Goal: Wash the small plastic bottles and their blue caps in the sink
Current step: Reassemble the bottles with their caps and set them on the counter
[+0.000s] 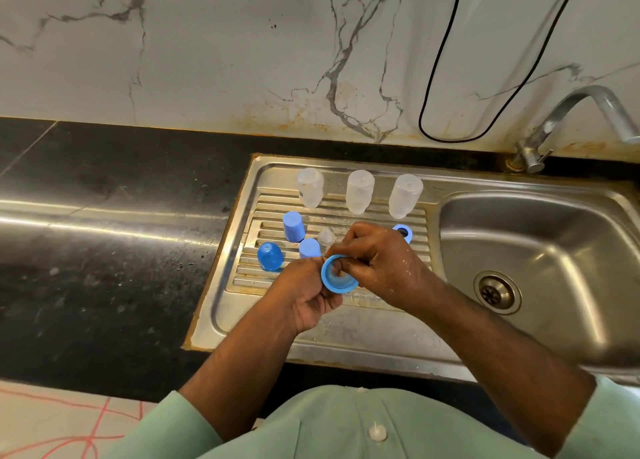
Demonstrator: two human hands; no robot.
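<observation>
Over the ribbed steel drainboard, left hand grips a round blue plastic cap at its rim; right hand has curled fingers poked inside it.

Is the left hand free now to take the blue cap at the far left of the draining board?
Probably not yet: the left hand holds a blue ring cap. The path to the far-left cap looks open.

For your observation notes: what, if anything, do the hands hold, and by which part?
A blue cap: the left hand grips its outer side, and the right hand's fingers reach inside its open mouth.
</observation>
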